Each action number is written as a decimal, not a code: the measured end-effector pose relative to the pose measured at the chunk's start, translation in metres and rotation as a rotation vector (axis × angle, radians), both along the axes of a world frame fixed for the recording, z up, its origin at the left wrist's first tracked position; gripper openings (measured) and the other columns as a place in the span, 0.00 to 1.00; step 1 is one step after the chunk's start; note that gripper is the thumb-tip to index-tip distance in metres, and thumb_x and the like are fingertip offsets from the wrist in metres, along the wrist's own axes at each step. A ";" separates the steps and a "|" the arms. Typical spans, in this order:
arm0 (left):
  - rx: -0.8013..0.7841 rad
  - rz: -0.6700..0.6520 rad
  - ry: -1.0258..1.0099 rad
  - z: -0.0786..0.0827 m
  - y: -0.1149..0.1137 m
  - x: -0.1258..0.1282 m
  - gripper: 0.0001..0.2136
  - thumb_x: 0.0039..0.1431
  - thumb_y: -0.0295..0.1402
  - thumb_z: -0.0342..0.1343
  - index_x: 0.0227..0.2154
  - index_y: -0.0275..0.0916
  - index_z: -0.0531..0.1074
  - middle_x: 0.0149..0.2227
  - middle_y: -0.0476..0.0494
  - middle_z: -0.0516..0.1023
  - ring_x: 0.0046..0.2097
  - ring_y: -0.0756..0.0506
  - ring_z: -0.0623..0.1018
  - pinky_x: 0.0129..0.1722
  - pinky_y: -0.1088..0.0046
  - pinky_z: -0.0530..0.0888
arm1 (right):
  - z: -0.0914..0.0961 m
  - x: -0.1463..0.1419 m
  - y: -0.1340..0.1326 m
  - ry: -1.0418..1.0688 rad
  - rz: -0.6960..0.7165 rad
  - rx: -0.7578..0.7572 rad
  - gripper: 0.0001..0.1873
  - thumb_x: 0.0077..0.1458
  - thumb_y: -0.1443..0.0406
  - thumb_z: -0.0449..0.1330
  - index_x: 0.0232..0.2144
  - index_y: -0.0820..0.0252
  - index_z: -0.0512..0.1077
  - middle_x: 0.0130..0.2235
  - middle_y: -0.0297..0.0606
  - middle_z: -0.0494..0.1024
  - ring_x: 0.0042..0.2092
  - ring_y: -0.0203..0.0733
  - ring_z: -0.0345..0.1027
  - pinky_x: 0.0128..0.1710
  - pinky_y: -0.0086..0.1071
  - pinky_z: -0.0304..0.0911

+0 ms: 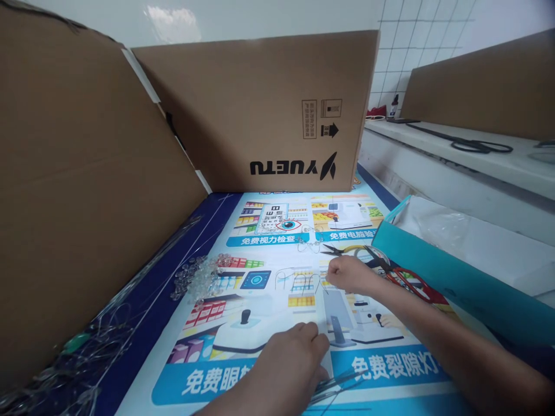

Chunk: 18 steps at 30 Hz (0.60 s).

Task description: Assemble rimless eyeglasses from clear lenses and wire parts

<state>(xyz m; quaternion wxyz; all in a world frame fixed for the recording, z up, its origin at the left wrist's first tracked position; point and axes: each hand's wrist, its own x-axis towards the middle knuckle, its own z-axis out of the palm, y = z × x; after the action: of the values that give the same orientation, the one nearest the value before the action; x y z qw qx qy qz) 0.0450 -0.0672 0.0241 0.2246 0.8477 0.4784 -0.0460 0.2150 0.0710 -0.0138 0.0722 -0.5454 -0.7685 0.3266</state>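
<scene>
My right hand [347, 274] is closed, its fingertips at the right end of a row of thin U-shaped bent wires [299, 280] on the printed sheet. Whether a wire is pinched in it, I cannot make out. Nearer to me, my left hand [297, 361] has its fingers curled over the end of a bundle of thin straight wires [332, 388]; what it grips is hidden. Past my right hand lie pliers [342, 251] with yellow handles and a tool with red handles [411, 281]. A pile of clear beads or lens-like pieces [202, 277] sits to the left.
Cardboard panels [243, 115] wall off the back and left. On the right stands a teal box [416, 254] with clear plastic inside. Tangled wire pieces [95, 346] lie along the left edge. A shelf [468, 136] holds black scissors [481, 147] and a small bottle [393, 107].
</scene>
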 end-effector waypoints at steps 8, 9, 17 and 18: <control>-0.016 -0.007 -0.039 0.001 0.002 -0.003 0.05 0.53 0.34 0.53 0.32 0.40 0.68 0.37 0.43 0.73 0.36 0.42 0.74 0.31 0.69 0.69 | 0.001 -0.001 0.000 -0.122 0.068 0.143 0.08 0.47 0.63 0.55 0.22 0.59 0.71 0.25 0.34 0.75 0.27 0.36 0.66 0.22 0.25 0.49; -0.018 -0.004 -0.052 0.001 0.003 -0.004 0.05 0.53 0.35 0.53 0.31 0.40 0.68 0.37 0.44 0.73 0.36 0.42 0.74 0.30 0.70 0.69 | 0.000 -0.001 0.000 -0.129 0.075 0.155 0.08 0.47 0.63 0.55 0.22 0.59 0.71 0.25 0.34 0.75 0.27 0.36 0.66 0.22 0.25 0.49; 0.023 -0.004 -0.120 -0.007 0.005 -0.008 0.06 0.54 0.37 0.52 0.29 0.41 0.68 0.35 0.46 0.73 0.33 0.44 0.73 0.28 0.73 0.65 | -0.003 -0.002 0.000 -0.182 0.102 0.238 0.06 0.47 0.64 0.56 0.22 0.59 0.71 0.27 0.34 0.75 0.31 0.37 0.67 0.27 0.26 0.51; 0.026 -0.006 -0.123 -0.008 0.004 -0.008 0.05 0.53 0.36 0.52 0.29 0.41 0.68 0.35 0.46 0.73 0.34 0.44 0.73 0.28 0.73 0.64 | -0.003 -0.002 -0.001 -0.188 0.104 0.243 0.06 0.47 0.64 0.56 0.22 0.59 0.71 0.27 0.34 0.75 0.31 0.37 0.67 0.27 0.26 0.51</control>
<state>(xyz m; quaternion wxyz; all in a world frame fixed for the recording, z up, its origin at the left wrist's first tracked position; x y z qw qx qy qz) 0.0373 -0.0627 0.0161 0.2426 0.8532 0.4615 0.0116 0.2126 0.0705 -0.0171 0.0486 -0.5203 -0.8330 0.1819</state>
